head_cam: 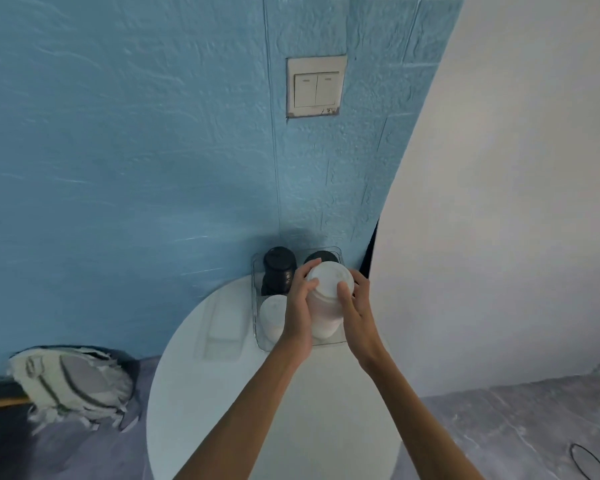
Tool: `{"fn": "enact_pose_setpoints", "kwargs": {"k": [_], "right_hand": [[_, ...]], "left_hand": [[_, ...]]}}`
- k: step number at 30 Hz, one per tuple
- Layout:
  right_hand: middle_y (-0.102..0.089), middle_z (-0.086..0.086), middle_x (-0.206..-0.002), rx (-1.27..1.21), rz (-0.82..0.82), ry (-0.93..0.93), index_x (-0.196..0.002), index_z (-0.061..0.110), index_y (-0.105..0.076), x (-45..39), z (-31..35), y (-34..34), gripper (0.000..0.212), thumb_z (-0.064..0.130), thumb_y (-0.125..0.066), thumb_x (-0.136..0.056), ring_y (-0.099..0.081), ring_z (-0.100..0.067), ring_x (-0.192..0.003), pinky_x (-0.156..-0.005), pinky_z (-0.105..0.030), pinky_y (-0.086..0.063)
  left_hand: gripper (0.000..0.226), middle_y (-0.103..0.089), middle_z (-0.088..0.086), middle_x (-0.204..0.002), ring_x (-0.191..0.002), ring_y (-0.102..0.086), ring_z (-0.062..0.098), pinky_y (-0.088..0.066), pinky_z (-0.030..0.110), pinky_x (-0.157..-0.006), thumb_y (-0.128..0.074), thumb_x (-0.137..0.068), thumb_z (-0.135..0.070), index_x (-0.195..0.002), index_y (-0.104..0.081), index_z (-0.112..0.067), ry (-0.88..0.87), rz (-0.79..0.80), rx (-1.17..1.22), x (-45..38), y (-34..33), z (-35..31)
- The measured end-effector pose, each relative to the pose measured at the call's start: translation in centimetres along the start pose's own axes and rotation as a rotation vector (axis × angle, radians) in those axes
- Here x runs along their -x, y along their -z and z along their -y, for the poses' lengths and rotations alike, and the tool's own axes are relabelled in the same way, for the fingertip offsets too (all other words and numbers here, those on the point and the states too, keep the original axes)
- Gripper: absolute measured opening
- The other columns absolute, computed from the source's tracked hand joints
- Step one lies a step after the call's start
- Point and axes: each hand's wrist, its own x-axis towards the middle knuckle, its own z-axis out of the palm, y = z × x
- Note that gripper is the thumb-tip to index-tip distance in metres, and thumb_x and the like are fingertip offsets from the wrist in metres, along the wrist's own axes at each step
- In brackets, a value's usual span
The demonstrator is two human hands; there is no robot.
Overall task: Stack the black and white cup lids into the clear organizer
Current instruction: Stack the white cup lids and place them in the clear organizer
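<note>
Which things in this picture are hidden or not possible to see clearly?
- Head view: near right organizer compartment, hidden by both hands and the white lid stack.
- Far right black lids: mostly behind that stack; number unknown.
- Left hand, right hand: palms hidden.
- Backpack: blurred.

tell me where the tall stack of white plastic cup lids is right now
In the head view, the tall stack of white plastic cup lids is held between both hands in the clear organizer's near-right compartment, beside a shorter white stack.
</note>
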Motion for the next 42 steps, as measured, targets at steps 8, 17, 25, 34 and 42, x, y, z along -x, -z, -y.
{"fn": "enact_pose_setpoints", "kwargs": {"k": [8, 17, 25, 34, 42], "right_hand": [[-0.05, -0.003, -0.132, -0.011, 0.077, -0.099, -0.135, 0.024, -0.04, -2.9, -4.0, 1.1, 0.048, 0.051, -0.039, -0.096, -0.057, 0.007, -0.103, -0.084, -0.011, -0.048], [-0.051, 0.005, -0.123, -0.047, 0.046, -0.21, -0.131, 0.028, -0.039, -4.8, -7.1, 1.0, 0.043, 0.044, -0.04, -0.091, -0.055, -0.005, -0.107, -0.084, -0.019, -0.045], [-0.054, 0.01, -0.117, -0.037, -0.026, -0.198, -0.132, 0.022, -0.04, -5.1, -8.3, 1.0, 0.042, 0.039, -0.039, -0.095, -0.058, 0.008, -0.099, -0.087, -0.021, -0.048], [-0.052, 0.012, -0.12, 0.081, 0.02, -0.135, -0.134, 0.028, -0.035, -4.8, -8.8, 1.6, 0.035, 0.043, -0.032, -0.101, -0.057, 0.002, -0.105, -0.093, -0.025, -0.049], [-0.048, 0.019, -0.122, 0.142, 0.058, -0.11, -0.128, 0.04, -0.038, -4.7, -9.7, 1.1, 0.025, 0.042, -0.032, -0.104, -0.053, -0.002, -0.112, -0.1, -0.031, -0.048]], "left_hand": [[0.039, -0.065, -0.007, -0.121, -0.117, -0.06, 0.024, -0.049, 0.053, -0.103, -0.049, -0.08, -0.032, -0.113, -0.068, -0.039, 0.061, -0.034, -0.134, -2.7, 0.1, 3.0], [0.05, -0.06, 0.001, -0.128, -0.118, -0.057, 0.019, -0.051, 0.033, -0.094, -0.044, -0.077, -0.027, -0.124, -0.062, -0.023, 0.071, -0.09, -0.212, -4.7, -0.1, 6.1], [0.053, -0.059, -0.008, -0.122, -0.105, -0.056, -0.009, -0.045, 0.01, -0.085, -0.04, -0.083, -0.027, -0.132, -0.055, -0.014, -0.001, -0.091, -0.233, -5.0, -0.8, 7.6], [0.058, -0.053, -0.001, -0.137, -0.124, -0.052, 0.004, -0.044, 0.011, -0.093, -0.042, -0.083, -0.041, -0.137, -0.05, -0.021, -0.001, -0.076, -0.253, -4.9, -0.7, 9.2], [0.049, -0.051, -0.002, -0.141, -0.128, -0.05, 0.002, -0.043, 0.026, -0.107, -0.037, -0.099, -0.034, -0.146, -0.042, -0.021, -0.014, -0.044, -0.421, -4.5, 1.4, 10.3]]}}
